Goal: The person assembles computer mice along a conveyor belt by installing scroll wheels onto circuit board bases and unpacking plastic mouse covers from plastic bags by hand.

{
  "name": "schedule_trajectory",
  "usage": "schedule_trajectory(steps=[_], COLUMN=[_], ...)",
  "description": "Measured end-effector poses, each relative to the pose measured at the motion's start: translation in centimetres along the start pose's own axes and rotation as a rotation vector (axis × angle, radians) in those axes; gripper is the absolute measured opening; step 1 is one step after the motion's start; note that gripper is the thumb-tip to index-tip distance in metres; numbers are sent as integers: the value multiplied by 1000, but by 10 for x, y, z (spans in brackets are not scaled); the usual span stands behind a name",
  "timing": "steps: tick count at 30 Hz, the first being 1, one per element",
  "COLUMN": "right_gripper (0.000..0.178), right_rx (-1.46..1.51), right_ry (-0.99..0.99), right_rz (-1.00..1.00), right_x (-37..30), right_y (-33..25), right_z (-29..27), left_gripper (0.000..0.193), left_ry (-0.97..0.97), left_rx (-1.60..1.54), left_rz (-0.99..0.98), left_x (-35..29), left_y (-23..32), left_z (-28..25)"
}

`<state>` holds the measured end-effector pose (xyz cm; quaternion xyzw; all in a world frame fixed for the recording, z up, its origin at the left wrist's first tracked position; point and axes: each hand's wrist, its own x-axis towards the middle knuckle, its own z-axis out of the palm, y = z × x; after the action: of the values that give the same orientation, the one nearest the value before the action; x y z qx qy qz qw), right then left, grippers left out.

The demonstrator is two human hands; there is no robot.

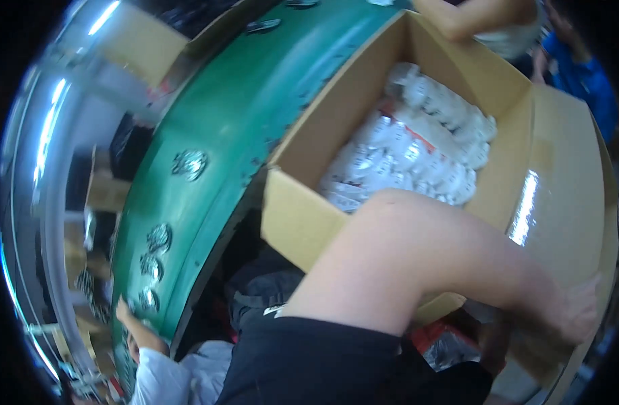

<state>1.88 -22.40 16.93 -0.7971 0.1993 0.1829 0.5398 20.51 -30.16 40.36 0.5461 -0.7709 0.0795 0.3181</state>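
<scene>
A large open cardboard box [329, 101] stands in front of me, tilted in view. Inside it lie several rows of clear plastic-wrapped packets [404, 155], with a strip of red among them. My bare left arm crosses over the near side of the box, elbow bent. Blurred, my left hand [578, 312] is at the outer cardboard flap [569, 169] on the right, its fingers looking curled at the edge. Under that forearm, a shaded brown shape [495, 345] beside a black sleeve may be part of my right arm; no fingers show there.
A green conveyor belt [218, 121] curves along the left, carrying several small shiny wrapped pieces [189, 164]. Another person's hand [124, 310] reaches to its near end. A co-worker's arm [451, 17] is beyond the box, and a person in blue [586, 77] is farther right. More cartons [137, 44] stand left.
</scene>
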Motion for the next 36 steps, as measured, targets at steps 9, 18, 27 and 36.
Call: schedule_trajectory(steps=[9,18,27,36], right_gripper=[28,32,32,24], right_rx=[-282,-480,-389,-155], right_ry=[164,506,-329,-116], right_rz=[-86,135,222,1], right_x=[34,-55,-19,24], right_y=[-37,-69,-213,-333], right_z=[-24,-3,40,14], left_gripper=[17,18,28,34], left_ry=[-108,535,187,663], left_rx=[124,129,50,-120], left_rz=[92,90,14,-1106], left_x=[-25,-60,-200,-464], left_y=[-12,5,-40,17], left_z=[-16,10,-138,-407])
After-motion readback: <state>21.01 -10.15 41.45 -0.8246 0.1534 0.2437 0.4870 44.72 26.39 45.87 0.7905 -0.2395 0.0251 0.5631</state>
